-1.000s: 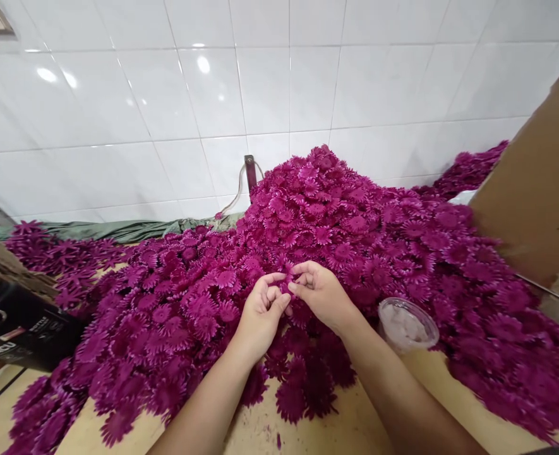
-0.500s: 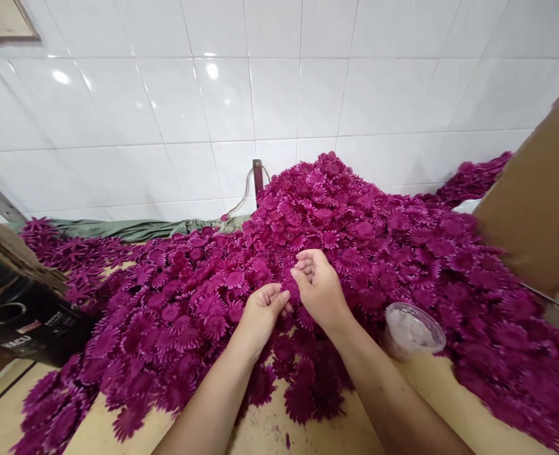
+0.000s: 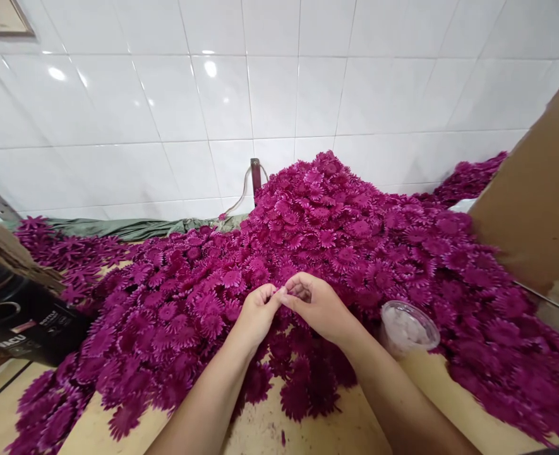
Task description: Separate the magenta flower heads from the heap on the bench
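A large heap of magenta artificial flower heads (image 3: 326, 234) with fringed petals covers much of the table. Over its front middle, my left hand (image 3: 258, 313) and my right hand (image 3: 314, 306) meet at the fingertips. My left fingers are curled in, thumb pressed against them. Thumb and forefinger of my right hand pinch together at the same spot. Whatever lies between the fingertips is too small or hidden to make out. Just right of my right forearm stands a round clear plastic tub (image 3: 409, 328) with whitish contents.
At left stand a black box with white lettering (image 3: 28, 322) and some brown cardboard. A large cardboard box (image 3: 535, 202) leans in at right. White tiles (image 3: 270, 95) form the wall behind, with green cloth (image 3: 118, 229) along its foot. Yellowish tabletop (image 3: 260, 430) shows in front.
My right hand has moved down and left, so its fingertips now touch those of my left hand. Before, the two hands were slightly apart. The view has shifted a little.
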`<state>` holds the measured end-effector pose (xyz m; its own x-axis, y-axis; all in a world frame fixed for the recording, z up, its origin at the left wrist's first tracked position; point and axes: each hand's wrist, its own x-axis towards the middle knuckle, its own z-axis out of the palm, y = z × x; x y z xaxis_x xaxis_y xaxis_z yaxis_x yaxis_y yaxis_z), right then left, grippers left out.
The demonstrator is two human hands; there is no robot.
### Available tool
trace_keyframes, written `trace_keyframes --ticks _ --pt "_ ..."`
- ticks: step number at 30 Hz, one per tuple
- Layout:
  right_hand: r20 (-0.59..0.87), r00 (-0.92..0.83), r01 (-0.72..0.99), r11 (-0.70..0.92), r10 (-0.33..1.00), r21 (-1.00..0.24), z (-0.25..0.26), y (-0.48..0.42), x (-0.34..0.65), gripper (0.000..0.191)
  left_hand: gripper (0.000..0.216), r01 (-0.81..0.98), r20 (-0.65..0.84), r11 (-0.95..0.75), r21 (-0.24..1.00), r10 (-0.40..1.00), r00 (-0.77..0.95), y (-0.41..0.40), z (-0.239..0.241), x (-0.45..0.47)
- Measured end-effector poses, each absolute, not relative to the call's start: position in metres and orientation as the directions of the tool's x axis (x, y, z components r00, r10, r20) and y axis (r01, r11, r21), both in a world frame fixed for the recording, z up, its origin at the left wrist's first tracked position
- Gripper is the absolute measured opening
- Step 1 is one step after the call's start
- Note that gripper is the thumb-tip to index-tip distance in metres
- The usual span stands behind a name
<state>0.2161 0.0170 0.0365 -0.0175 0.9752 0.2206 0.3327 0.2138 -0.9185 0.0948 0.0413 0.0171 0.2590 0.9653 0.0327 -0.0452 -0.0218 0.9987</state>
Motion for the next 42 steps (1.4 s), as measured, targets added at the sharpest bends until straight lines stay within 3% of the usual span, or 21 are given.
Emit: trace_keyframes --ticks 2,4,9,18,21,27,31,35,39,42 --pt "0.139 -0.076 0.192 0.152 0.987 -0.97 0.035 0.021 0.218 0.009 0.046 -0.046 0.015 -0.003 0.999 0.964 0.266 0.04 0.017 0.095" --pt "0.108 -0.101 0.159 0.123 0.989 -0.98 0.036 0.023 0.221 0.009 0.045 -0.053 -0.003 0.02 0.998 0.956 0.292 0.039 0.018 0.094" --pt "0.135 -0.087 0.343 0.157 0.987 -0.926 0.042 0.018 0.221 0.008 0.043 -0.044 -0.018 0.035 0.998 0.939 0.344 0.04 0.018 0.092" --pt "0.386 0.207 0.679 0.152 0.899 -0.718 0.039 0.033 0.221 0.012 0.034 0.035 0.088 -0.103 0.994 0.952 0.293 0.036 0.023 0.095" --pt "0.414 0.162 0.619 0.235 0.895 -0.75 0.041 0.028 0.224 0.012 0.035 -0.024 0.087 -0.084 0.996 0.961 0.262 0.038 0.023 0.092" --pt "0.297 -0.008 0.415 0.273 0.955 -0.868 0.035 0.018 0.225 0.009 0.031 -0.089 0.089 -0.062 0.994 0.937 0.338 0.038 0.02 0.089" --pt "0.315 0.249 0.351 0.218 0.916 -0.911 0.033 0.034 0.241 0.011 0.027 -0.073 0.089 -0.064 0.995 0.907 0.411 0.037 0.021 0.091" --pt "0.345 0.492 0.501 0.064 0.799 -0.863 0.036 0.048 0.262 0.027 0.027 -0.089 0.067 -0.036 0.995 0.929 0.365 0.037 0.021 0.093" --pt "0.407 0.412 0.637 0.062 0.815 -0.769 0.037 0.035 0.256 0.049 0.033 -0.18 0.01 0.046 0.983 0.955 0.297 0.038 0.02 0.095" --pt "0.421 0.233 0.616 0.202 0.876 -0.762 0.039 0.015 0.239 0.039 0.031 -0.165 -0.004 0.053 0.985 0.958 0.286 0.039 0.021 0.096"
